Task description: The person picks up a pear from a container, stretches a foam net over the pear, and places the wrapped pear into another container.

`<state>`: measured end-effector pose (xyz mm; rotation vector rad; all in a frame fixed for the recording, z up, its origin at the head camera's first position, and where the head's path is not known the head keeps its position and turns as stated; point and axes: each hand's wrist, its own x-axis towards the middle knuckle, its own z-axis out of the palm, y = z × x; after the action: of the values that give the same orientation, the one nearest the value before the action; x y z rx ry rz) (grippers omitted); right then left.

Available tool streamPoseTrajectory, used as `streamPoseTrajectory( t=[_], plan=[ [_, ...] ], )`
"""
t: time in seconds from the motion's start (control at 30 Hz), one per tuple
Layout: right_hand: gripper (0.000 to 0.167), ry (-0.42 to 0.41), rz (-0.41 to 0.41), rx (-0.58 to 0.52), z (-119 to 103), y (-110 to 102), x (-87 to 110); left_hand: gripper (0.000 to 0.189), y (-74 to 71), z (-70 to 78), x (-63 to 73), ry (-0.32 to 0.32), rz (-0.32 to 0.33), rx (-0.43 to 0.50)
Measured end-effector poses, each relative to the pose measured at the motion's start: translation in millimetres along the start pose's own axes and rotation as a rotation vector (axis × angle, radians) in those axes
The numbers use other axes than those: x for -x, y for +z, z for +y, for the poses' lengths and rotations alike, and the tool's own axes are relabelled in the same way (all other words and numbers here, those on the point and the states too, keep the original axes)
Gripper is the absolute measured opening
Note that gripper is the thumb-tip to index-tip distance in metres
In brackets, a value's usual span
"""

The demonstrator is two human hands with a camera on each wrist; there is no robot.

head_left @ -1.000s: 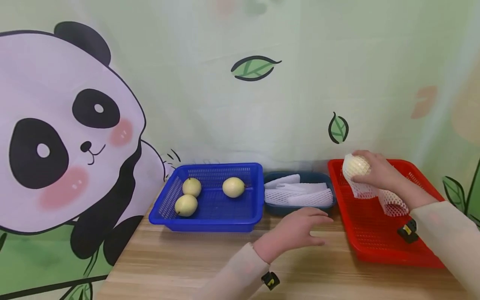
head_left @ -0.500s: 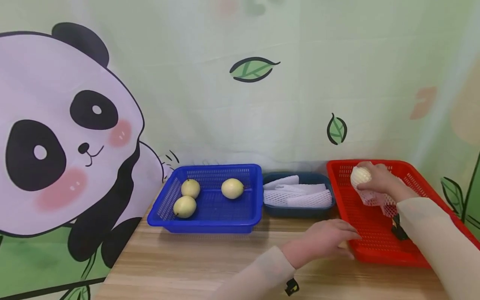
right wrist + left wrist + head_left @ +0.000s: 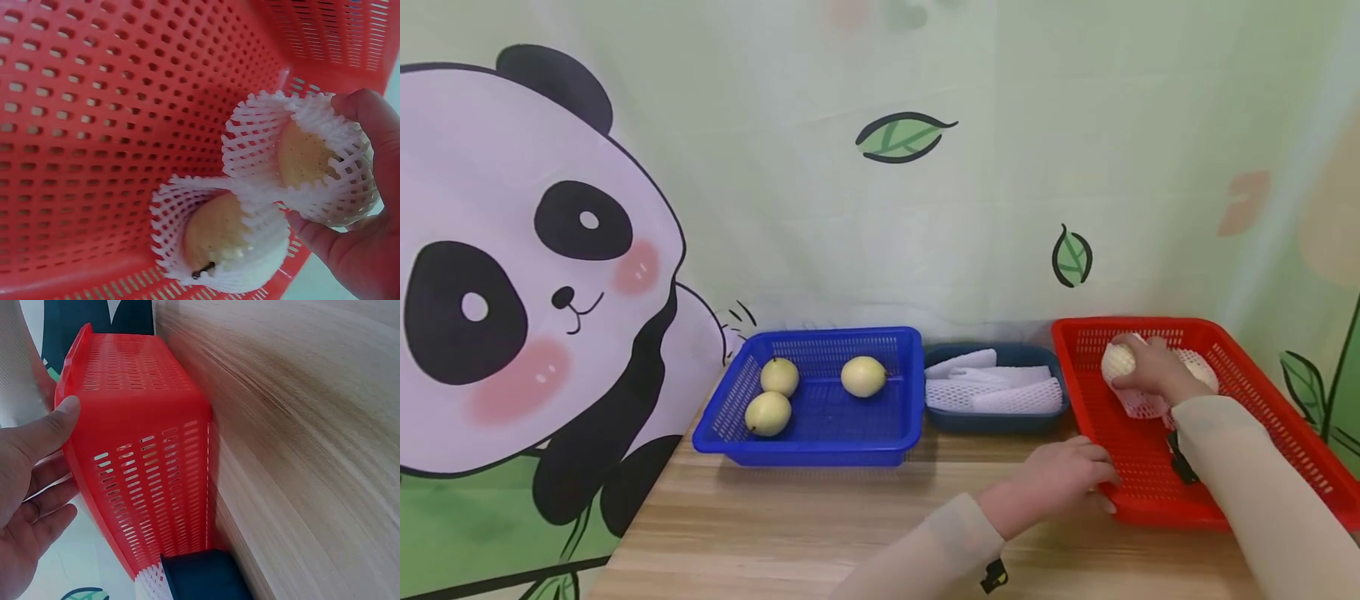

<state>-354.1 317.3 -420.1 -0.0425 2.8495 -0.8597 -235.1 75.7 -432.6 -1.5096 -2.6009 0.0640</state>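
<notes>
My right hand is inside the red plastic basket, gripping a pale yellow pear in a white foam net sleeve. Beside it in the right wrist view lies a second netted pear, its dark stem showing; the two sleeves touch. At the basket's near left corner, my left hand holds the rim. The left wrist view has its thumb on the outer side of the rim and the other fingers at the rim's edge, their tips partly hidden.
A blue basket at the left holds three bare pears. Between the baskets stands a dark teal tub with several white foam sleeves. All stand on a wooden table before a panda-printed backdrop.
My right hand has lowered the netted pear into the red basket. My left hand has moved right, from above the table to the basket's near left corner, and taken hold of the rim.
</notes>
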Motion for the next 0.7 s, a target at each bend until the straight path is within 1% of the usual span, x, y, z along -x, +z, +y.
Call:
streamPoseTrajectory(
  t=[0.2, 0.37, 0.47, 0.53, 0.6, 0.7],
  plan=[
    [0.101, 0.050, -0.029, -0.028, 2, 5, -0.6, 0.035, -3.4, -0.4, -1.7, -0.001, -0.034, 0.011],
    [0.099, 0.042, -0.040, -0.010, 6, 12, -8.2, 0.032, -3.9, -1.2, -1.8, 0.014, -0.011, -0.007],
    [0.104, 0.060, -0.068, -0.036, 10, 17, -12.6, 0.031, -3.1, -1.0, -1.7, 0.020, -0.009, -0.004],
    [0.106, 0.066, -0.074, -0.027, 12, 20, -14.9, 0.032, -2.2, -0.8, -1.8, 0.020, -0.016, 0.006],
    [0.106, 0.065, -0.074, -0.017, 14, 23, -17.3, 0.033, -1.5, -1.1, -1.4, 0.017, -0.019, 0.012],
    [0.103, 0.049, -0.050, 0.002, 14, 26, -20.2, 0.033, -0.4, -2.0, -0.4, 0.015, -0.009, 0.009]
  ],
)
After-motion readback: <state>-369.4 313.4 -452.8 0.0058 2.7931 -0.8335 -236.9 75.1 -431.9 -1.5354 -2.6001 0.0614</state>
